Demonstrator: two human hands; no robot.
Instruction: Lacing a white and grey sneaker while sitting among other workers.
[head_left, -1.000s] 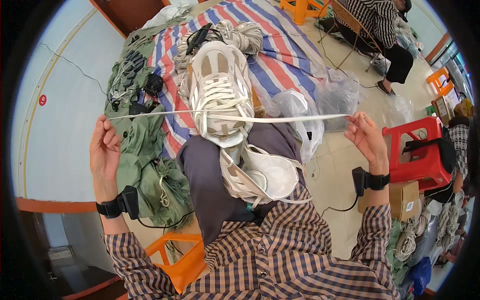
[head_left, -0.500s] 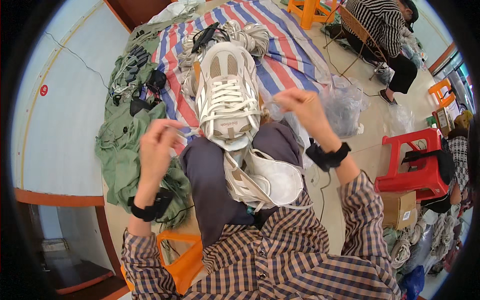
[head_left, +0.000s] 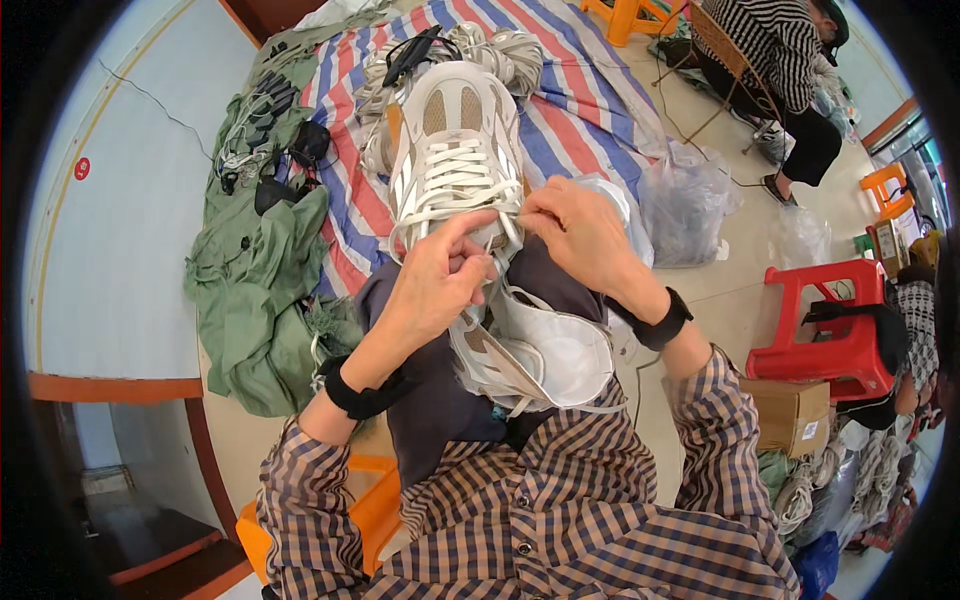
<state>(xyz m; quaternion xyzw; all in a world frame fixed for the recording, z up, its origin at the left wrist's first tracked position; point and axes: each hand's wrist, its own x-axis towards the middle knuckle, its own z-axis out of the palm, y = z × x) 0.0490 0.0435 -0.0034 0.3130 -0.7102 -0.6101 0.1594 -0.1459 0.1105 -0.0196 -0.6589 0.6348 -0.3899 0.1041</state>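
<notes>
Both hands, left hand [head_left: 437,282] and right hand [head_left: 575,232], are pinching the white laces [head_left: 452,172] of a cream mesh sneaker [head_left: 455,150].

A pale blue wall [head_left: 110,230] stands left. On the beige floor [head_left: 735,290] lie a striped tarp [head_left: 590,95], a red stool [head_left: 835,320] and a cardboard box [head_left: 790,415].

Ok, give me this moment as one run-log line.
left hand: pinching lace at shoe's top eyelets | right hand: gripping lace there | white sneaker: on lap, toe away | second sneaker: lying under wrists
</notes>
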